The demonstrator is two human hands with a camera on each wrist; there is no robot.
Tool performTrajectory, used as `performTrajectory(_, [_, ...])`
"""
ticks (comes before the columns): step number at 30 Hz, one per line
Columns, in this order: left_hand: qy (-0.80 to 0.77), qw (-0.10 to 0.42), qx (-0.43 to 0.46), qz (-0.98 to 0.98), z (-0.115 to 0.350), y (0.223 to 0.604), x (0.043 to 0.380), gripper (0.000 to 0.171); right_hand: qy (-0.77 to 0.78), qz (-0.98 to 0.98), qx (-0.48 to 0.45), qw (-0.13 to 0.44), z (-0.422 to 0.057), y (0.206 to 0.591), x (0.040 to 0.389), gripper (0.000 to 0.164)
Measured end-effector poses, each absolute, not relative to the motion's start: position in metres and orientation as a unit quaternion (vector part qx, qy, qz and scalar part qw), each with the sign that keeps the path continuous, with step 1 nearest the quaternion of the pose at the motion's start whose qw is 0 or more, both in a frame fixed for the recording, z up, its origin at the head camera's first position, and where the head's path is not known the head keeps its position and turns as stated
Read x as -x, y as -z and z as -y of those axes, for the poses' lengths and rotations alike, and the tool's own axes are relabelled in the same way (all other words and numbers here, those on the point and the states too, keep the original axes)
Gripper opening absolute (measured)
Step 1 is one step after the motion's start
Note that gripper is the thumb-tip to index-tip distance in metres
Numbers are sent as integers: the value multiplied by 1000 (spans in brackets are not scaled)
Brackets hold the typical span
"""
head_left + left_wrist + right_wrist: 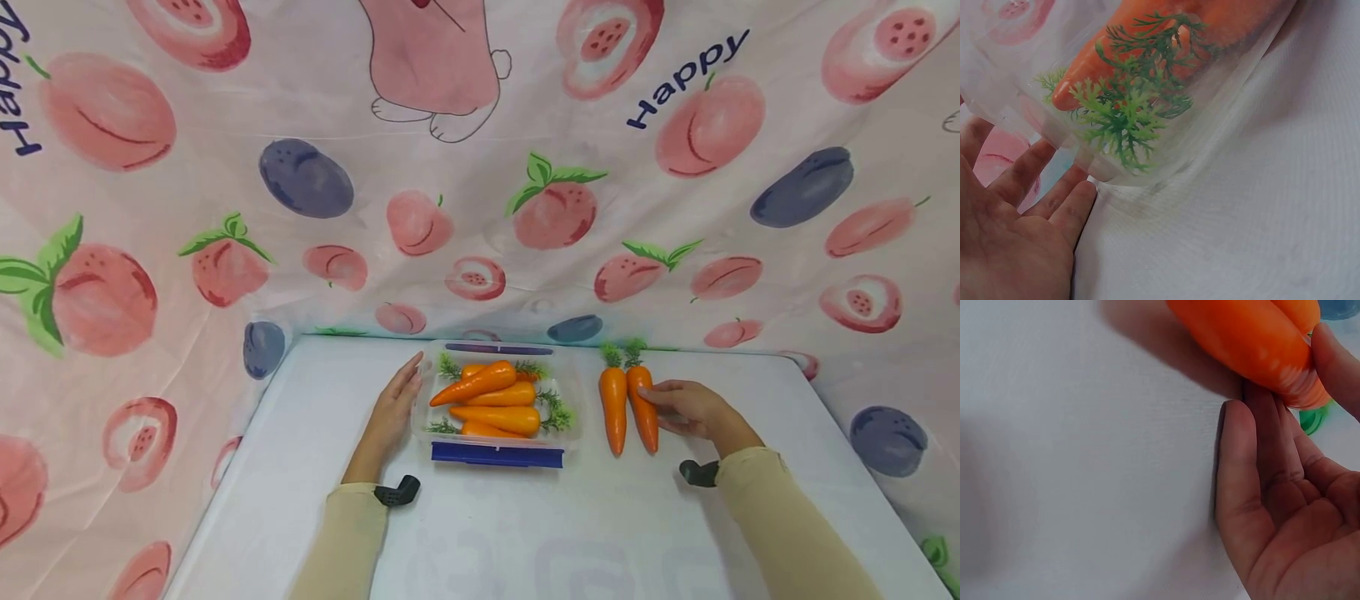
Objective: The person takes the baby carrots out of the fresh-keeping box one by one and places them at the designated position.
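Note:
A clear plastic box (424, 421) with blue side clips holds several orange toy carrots (501, 417) with green leafy tops. Against its left wall rests my left hand (393, 408), its fingers straight; the left wrist view shows these fingers (1072, 209) right at the see-through wall. To the right of the box, two more carrots lie side by side on the table, the left one (613, 408) apart from my hand. My right hand (693, 408) holds the right carrot (642, 408) near its top, thumb on one side and fingers reaching beneath, as the right wrist view shows.
The white table (495, 525) meets a pink fruit-printed cloth (465, 183) hanging at its back and sides. A blue clip flap (497, 455) juts from the front of the box toward me, and another lies along its back edge.

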State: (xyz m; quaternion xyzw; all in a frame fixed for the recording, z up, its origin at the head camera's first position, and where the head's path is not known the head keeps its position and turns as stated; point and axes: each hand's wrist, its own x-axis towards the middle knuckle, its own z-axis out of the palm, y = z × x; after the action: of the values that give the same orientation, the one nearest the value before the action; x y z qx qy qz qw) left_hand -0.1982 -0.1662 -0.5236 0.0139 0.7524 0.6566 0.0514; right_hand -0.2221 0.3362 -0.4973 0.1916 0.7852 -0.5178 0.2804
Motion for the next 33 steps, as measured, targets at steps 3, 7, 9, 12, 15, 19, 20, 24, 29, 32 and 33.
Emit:
performTrajectory(3, [-654,52,-16,-754,165,512,192,50,512,-789,-192,280,-335,498,223,80])
performTrajectory(7, [-655,52,-17,-754,165,506,188,49,508,-791,-192,281,-333,497,224,78])
performTrajectory(9, [-655,53,-15,-754,165,506,188,49,508,-791,-189,284,-333,497,224,77])
performTrajectory(12, [-657,55,-14,-752,165,507,189,49,508,-791,-187,286,-333,496,224,76])
performTrajectory(15, [-658,55,-13,-751,165,508,189,49,505,-794,-182,284,-333,496,223,78])
performTrajectory(19, [-660,54,-16,-749,164,507,190,48,509,-793,-176,283,-336,496,219,86])
performTrajectory(20, [-661,53,-17,-748,164,507,190,48,514,-790,-177,283,-337,497,218,87])
performTrajectory(24, [-665,50,-24,-745,163,508,190,49,533,-777,-174,286,-339,495,214,90])
performTrajectory(29, [-668,45,-27,-743,163,510,191,49,535,-776,-171,286,-340,492,213,89])
performTrajectory(32, [-665,42,-24,-745,163,513,191,48,532,-778,-172,286,-341,490,213,86])
performTrajectory(33, [-664,42,-22,-746,163,513,192,48,531,-779,-174,285,-342,489,213,85])
